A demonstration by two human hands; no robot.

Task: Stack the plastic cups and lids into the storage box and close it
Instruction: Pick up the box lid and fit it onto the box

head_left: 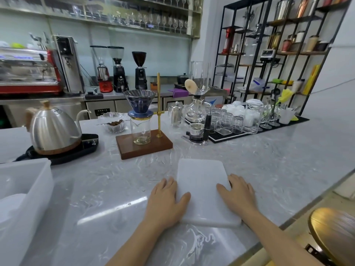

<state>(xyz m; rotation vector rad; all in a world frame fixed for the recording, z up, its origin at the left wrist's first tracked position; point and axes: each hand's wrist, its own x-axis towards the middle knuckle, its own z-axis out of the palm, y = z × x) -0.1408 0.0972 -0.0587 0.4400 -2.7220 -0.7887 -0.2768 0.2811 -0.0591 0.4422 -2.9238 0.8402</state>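
Marble-patterned grey counter [107, 189] is running across a café bar, with coffee gear lining the back wall and black metal shelving [269, 54] standing at the right. Near the front edge, a flat white lid [203, 192] is lying on the counter, its long sides running away from the person. Both hands are resting at its sides: the left hand [166, 200] is lying against the left edge with its fingers [167, 184] straight and close together on the counter and its thumb laid over the lid's top; the right hand [237, 194] is mirroring it at the right edge, fingers straight and slightly spread, thumb pressing on the lid's surface. Neither hand is curling round the lid.

Well apart, at the far left, the white translucent storage box [38, 181] is sitting open on the counter, only partly in view; something pale is showing inside it, but I cannot tell what.

Behind the lid, a wooden pour-over stand [144, 144] is holding a blue dripper over a glass carafe. A steel gooseneck kettle [53, 129] is sitting on its black base to the left, and upturned glasses are crowding a black mat [226, 138] to the right.
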